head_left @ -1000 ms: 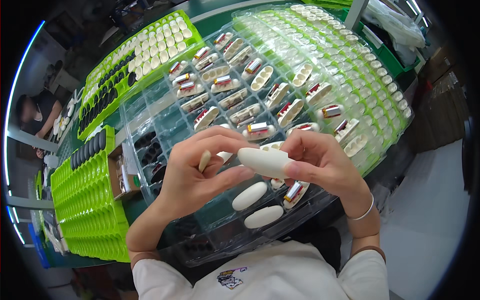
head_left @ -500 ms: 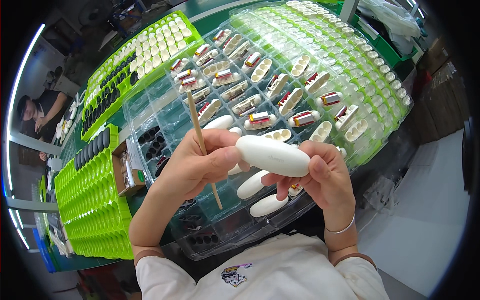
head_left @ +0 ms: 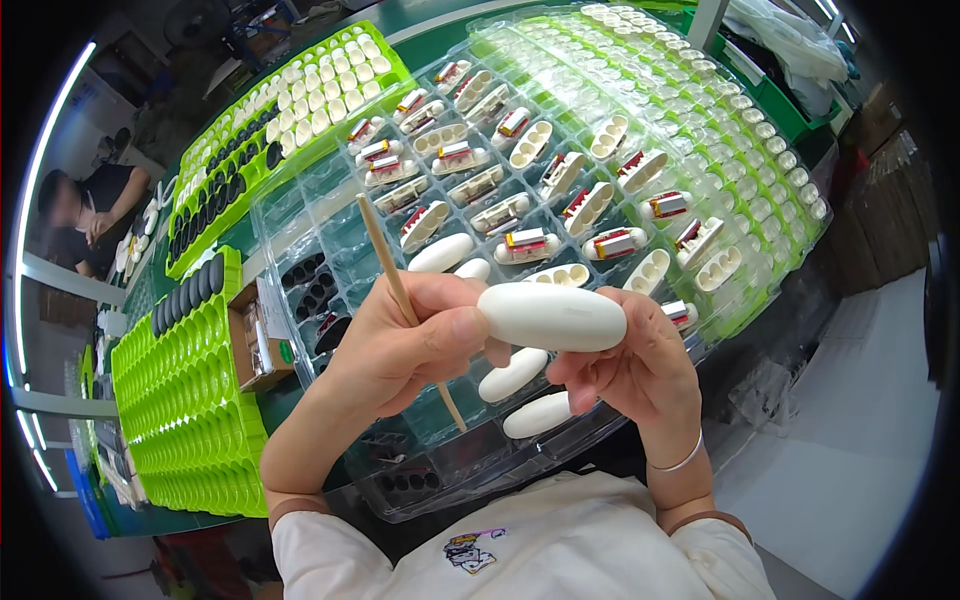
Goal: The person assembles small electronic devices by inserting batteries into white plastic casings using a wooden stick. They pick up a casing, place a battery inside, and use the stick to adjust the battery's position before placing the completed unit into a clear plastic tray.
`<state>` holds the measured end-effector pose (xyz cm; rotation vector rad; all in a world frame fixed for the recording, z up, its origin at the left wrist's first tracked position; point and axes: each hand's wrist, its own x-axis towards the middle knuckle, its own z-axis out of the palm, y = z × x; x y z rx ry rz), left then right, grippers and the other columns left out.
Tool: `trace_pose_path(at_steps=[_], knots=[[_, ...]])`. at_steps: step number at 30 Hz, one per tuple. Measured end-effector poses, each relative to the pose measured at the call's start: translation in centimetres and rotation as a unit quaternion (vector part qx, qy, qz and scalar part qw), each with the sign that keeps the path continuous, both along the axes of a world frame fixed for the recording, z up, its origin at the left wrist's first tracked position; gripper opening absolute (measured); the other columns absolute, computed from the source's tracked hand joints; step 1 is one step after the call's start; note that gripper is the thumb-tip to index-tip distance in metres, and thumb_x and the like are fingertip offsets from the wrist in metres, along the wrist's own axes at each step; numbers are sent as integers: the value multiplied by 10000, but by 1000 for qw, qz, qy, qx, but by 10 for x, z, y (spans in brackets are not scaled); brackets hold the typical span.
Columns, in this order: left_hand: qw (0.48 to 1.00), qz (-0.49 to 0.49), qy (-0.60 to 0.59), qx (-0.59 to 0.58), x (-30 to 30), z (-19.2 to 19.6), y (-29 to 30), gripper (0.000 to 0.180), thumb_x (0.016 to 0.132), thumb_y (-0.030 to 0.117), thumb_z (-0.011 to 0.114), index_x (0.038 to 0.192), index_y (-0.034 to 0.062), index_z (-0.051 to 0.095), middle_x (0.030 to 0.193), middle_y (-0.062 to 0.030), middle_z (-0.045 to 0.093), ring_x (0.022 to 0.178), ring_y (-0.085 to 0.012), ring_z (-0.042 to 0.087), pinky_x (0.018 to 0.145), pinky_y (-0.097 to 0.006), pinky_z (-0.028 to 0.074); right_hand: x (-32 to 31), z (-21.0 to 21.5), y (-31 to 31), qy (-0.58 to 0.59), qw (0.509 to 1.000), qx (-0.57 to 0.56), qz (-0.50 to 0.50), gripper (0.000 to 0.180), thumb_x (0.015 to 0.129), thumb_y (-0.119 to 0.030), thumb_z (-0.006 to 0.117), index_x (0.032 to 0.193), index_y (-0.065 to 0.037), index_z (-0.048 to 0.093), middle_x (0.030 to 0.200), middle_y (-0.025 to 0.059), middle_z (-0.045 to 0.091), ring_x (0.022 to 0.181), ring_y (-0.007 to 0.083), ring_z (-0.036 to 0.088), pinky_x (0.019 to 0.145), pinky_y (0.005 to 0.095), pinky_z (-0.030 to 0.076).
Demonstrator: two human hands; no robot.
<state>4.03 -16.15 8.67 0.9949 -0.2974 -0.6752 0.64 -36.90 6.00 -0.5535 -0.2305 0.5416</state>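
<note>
A smooth white oval case (head_left: 552,318) spans my two hands, lying nearly level above the tray. My left hand (head_left: 425,335) pinches its left end and also keeps a thin wooden stick (head_left: 383,250) slanted through the fingers. My right hand (head_left: 640,350) grips the case's right end between thumb and fingers. Below is a clear compartment tray (head_left: 345,225). It carries several open white shells, some with red-and-silver parts such as this half-built unit (head_left: 527,246). Closed white cases, one of them nearest me (head_left: 537,414), lie under my hands.
On the left, a green tray (head_left: 190,420) holds a row of black ovals (head_left: 190,295) beside a small cardboard box (head_left: 255,335). Farther back stands a green tray of white and black shells (head_left: 330,85). Clear-covered green trays (head_left: 690,120) lie right. A person (head_left: 95,215) sits far left.
The white case has shifted slightly right and tilted closer to level. The stick's upper end has swung left. My right fingers have moved a little along the case.
</note>
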Motion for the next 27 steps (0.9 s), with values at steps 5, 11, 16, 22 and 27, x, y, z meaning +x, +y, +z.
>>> trace_pose_path(at_steps=[5, 11, 16, 22, 27], knots=[[992, 45, -118, 9, -5, -1, -3, 162, 781, 117, 576, 860, -20, 612, 743, -67, 602, 530, -29, 421, 424, -169, 265, 2, -12, 2, -3, 1000, 27, 10, 426, 893, -321, 375, 1041, 73, 445, 898, 250, 570, 707, 237, 617, 643, 294, 517], [925, 65, -350, 132, 1, 7, 2, 179, 662, 98, 700, 803, 14, 630, 736, -64, 602, 566, -60, 486, 454, -183, 330, -2, -10, 4, -93, 988, -62, -106, 317, 882, -238, 425, 1024, 42, 471, 931, 178, 563, 791, 259, 606, 668, 342, 526], [818, 84, -534, 199, 7, 12, 2, 218, 637, 161, 713, 782, 10, 652, 678, -97, 604, 581, -147, 558, 493, -218, 420, -5, -8, 2, -204, 945, -150, -205, 233, 870, -166, 456, 952, 39, 533, 928, 146, 578, 832, 222, 592, 698, 305, 501], [802, 68, -561, 193, 17, 7, 2, 236, 645, 174, 705, 818, 21, 656, 707, -99, 608, 604, -151, 569, 515, -226, 438, -4, 8, -3, -376, 822, -298, -308, 134, 756, -96, 597, 856, -7, 601, 837, 134, 614, 796, 210, 598, 653, 280, 479], [798, 60, -567, 195, 19, 6, 3, 303, 627, 207, 716, 863, 29, 650, 744, -100, 606, 613, -144, 568, 516, -221, 433, -5, 13, -9, -439, 757, -361, -322, 180, 693, -75, 644, 861, -21, 608, 853, 134, 615, 773, 215, 601, 635, 277, 483]])
